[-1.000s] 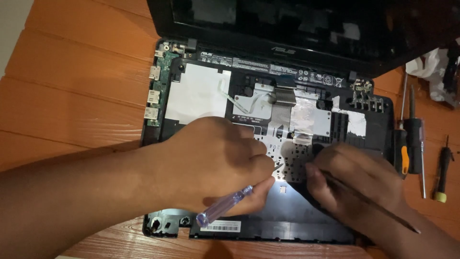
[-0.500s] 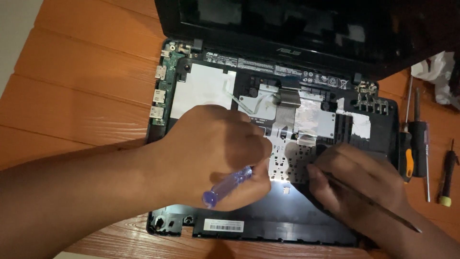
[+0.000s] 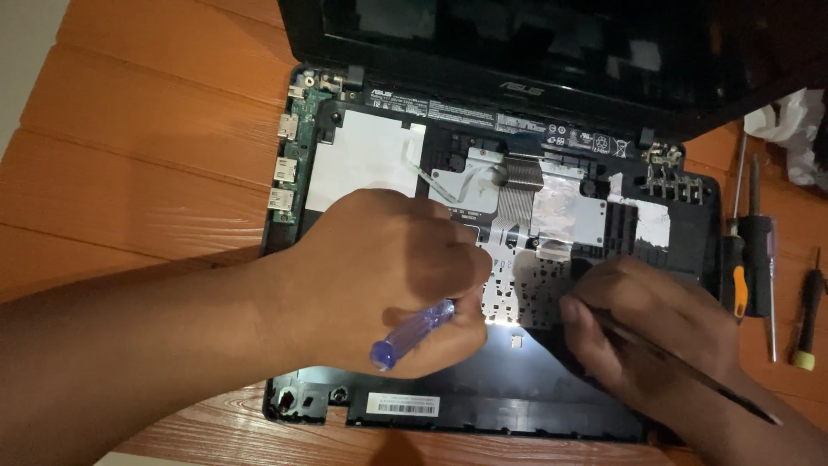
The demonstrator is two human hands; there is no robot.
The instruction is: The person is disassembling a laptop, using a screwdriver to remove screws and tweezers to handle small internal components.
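An opened black laptop (image 3: 707, 224) lies on the wooden table, its inner frame, silver shielding and flat ribbon cable (image 3: 522, 194) exposed. My left hand (image 3: 379, 276) rests over the middle of the base, shut on a screwdriver with a clear blue handle (image 3: 412, 335); its tip is hidden under my fingers. My right hand (image 3: 642, 328) sits at the lower right of the base, gripping a thin dark tool (image 3: 690, 367) that runs back toward my wrist. Both hands meet near a perforated metal plate (image 3: 517, 293).
The laptop screen (image 3: 517, 43) stands open at the back. A green circuit board with ports (image 3: 289, 155) lines the laptop's left edge. Several screwdrivers (image 3: 759, 259) lie on the orange wooden table (image 3: 147, 155) to the right, with crumpled white material (image 3: 789, 129) behind them.
The blue screwdriver handle has tilted up and shifted slightly right in my left hand. My right hand has stayed in place with its thin tool.
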